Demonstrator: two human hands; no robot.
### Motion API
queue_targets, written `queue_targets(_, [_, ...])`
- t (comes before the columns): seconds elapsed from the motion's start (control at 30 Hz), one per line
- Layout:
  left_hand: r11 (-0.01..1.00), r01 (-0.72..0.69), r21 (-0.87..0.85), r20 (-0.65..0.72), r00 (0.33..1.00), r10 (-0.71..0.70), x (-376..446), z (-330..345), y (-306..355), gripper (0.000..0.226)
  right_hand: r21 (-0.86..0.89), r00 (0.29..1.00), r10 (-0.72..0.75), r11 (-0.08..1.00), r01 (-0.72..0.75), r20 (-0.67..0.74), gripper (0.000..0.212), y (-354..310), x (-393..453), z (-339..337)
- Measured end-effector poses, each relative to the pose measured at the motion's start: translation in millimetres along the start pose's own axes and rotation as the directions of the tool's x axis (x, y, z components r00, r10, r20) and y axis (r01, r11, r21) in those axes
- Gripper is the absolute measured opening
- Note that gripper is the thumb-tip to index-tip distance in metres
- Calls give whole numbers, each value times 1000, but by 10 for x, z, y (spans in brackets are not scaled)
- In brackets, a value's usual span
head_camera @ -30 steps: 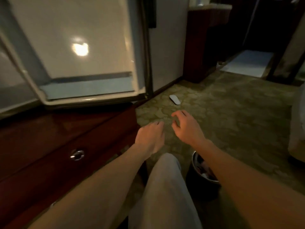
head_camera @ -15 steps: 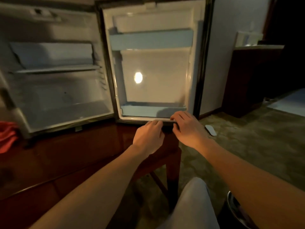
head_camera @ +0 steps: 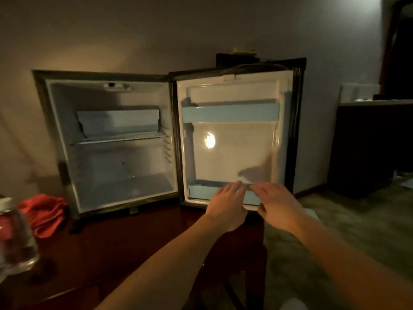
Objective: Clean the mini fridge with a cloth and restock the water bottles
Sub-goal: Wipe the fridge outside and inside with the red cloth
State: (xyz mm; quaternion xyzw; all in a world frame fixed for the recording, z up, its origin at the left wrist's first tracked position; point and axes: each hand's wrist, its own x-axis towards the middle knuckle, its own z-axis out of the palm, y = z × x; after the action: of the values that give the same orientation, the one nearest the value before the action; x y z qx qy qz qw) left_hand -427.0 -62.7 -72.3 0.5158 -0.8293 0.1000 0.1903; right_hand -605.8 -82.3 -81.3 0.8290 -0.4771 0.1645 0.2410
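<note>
The left hand (head_camera: 225,205) reaches forward with its fingers extended and relaxed, its fingertips at the pale blue lower door shelf (head_camera: 201,191) of the mini fridge (head_camera: 107,142); it holds nothing. The right hand (head_camera: 278,203) lies just beside it on the right, fingers likewise stretched out and loose, reaching over the same rail, with nothing gripped. Whether either hand actually presses on the rail cannot be told because of blur.

The mini fridge stands on a dark wooden table (head_camera: 116,249) with its door (head_camera: 237,139) swung fully open to the right, so both hands are in front of the door's inner face rather than the cabinet. The cabinet, to the left of the hands, shows a wire shelf (head_camera: 120,138) across its middle. The door carries an upper shelf rail (head_camera: 230,113) in the same pale blue and a bright spot of reflected light on its liner.

A red cloth (head_camera: 44,213) lies bunched on the table just left of the fridge, well apart from both hands. A clear water bottle (head_camera: 13,238) with a white cap and red label stands at the far left edge of the view, nearer the camera than the cloth.

To the right of the table lies patterned green carpet (head_camera: 335,242), and a dark cabinet (head_camera: 368,148) stands against the wall.
</note>
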Motion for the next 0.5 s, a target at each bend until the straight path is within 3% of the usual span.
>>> queue_targets(0.17, [1000,9,28,107,994,-12,159,46,32,61,89,997,13,996,-19,72,56,40,97,112])
queue_targets(0.3, [1000,3,10,149,989,-5,131,66,-49,55,84,999,-12,996,15,-37,37,41,105,174])
queue_targets(0.4, [1000,-5,24,116,993,2,108,52,-86,68,64,993,-12,998,19,-117,34,-34,84,165])
queue_targets(0.5, [999,-19,50,86,996,14,55,55,-92,67,35,990,-9,999,14,-143,31,-153,58,100])
